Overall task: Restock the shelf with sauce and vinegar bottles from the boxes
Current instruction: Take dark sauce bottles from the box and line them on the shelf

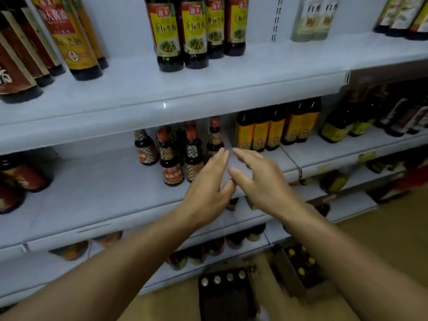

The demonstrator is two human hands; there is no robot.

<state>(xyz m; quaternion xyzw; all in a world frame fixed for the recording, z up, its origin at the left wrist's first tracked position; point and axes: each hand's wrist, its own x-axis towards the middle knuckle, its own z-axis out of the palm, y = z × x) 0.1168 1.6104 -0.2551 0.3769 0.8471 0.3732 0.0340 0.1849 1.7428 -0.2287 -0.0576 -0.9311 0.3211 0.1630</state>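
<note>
Just beside small sauce bottles (172, 156): left hand (206, 186) and right hand (261, 181), fingers straight, empty, thumbs touching.

on the top shelf, the four dark bottles with yellow-and-red labels (194, 33) carry a small red brand square reading 海天 near the top and large vertical characters that look like 金标生抽. the tall tilted bottle at upper left (69, 35) has a red panel with 海天酱油 and, lower on its yellow label, characters that seem to read 老抽. the clear bottles at upper right (315, 17) show 白醋, while labels on the lower shelves are too blurred to read.
</note>
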